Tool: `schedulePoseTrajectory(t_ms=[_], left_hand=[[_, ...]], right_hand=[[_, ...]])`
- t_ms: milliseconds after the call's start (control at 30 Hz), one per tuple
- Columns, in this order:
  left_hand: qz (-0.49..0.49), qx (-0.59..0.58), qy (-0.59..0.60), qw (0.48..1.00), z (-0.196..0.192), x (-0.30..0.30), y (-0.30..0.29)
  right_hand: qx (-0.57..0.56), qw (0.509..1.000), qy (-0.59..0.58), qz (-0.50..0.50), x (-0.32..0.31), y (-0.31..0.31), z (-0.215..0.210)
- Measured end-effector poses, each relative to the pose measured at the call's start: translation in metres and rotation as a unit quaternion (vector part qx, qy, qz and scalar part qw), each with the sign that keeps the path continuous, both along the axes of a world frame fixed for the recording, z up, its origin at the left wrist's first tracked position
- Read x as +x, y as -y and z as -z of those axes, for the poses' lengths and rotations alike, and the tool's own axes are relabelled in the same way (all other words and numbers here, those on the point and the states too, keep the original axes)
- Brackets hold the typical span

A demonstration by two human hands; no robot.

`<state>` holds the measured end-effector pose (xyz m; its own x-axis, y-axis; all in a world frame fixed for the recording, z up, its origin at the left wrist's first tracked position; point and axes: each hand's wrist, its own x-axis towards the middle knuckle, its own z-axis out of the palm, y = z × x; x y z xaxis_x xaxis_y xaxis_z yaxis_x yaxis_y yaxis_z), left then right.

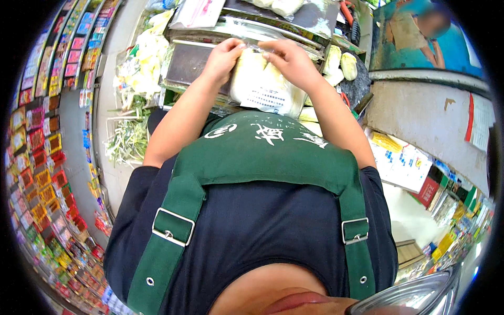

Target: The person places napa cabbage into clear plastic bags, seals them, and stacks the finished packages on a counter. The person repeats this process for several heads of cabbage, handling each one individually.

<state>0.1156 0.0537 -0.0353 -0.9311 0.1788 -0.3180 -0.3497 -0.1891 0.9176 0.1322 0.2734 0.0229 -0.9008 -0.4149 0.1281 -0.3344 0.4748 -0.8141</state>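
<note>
A clear plastic bag (270, 98) with dark printing stands upright just in front of my green apron. Pale yellow-white napa cabbage (252, 68) shows through its film. My left hand (226, 56) pinches the bag's upper edge on the left side. On the right, my right hand (289, 60) has its fingers curled over the same upper edge, with thumb and fingertips on the film. A short gap separates the two hands, and thin film stretches between them. The bag hides whatever it rests on.
A dark-topped bench (189, 62) lies beyond the bag. Trimmed cabbage leaves (144, 63) and green scraps (128, 139) are heaped at left. More napa cabbages (348, 66) sit at right, below a picture panel (425, 37). Shelves of colourful packets (42, 173) line the far left.
</note>
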Motion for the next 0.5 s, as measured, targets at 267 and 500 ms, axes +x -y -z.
schedulePoseTrajectory(t_ms=[267, 500], left_hand=[[-0.042, 0.027, 0.117, 0.992, -0.015, 0.028, 0.026], [0.154, -0.051, 0.029, 0.986, -0.041, 0.037, 0.004]], right_hand=[[-0.069, 0.943, 0.275, 0.174, 0.038, -0.107, 0.009], [-0.184, 0.926, 0.299, 0.136, 0.062, -0.055, 0.049]])
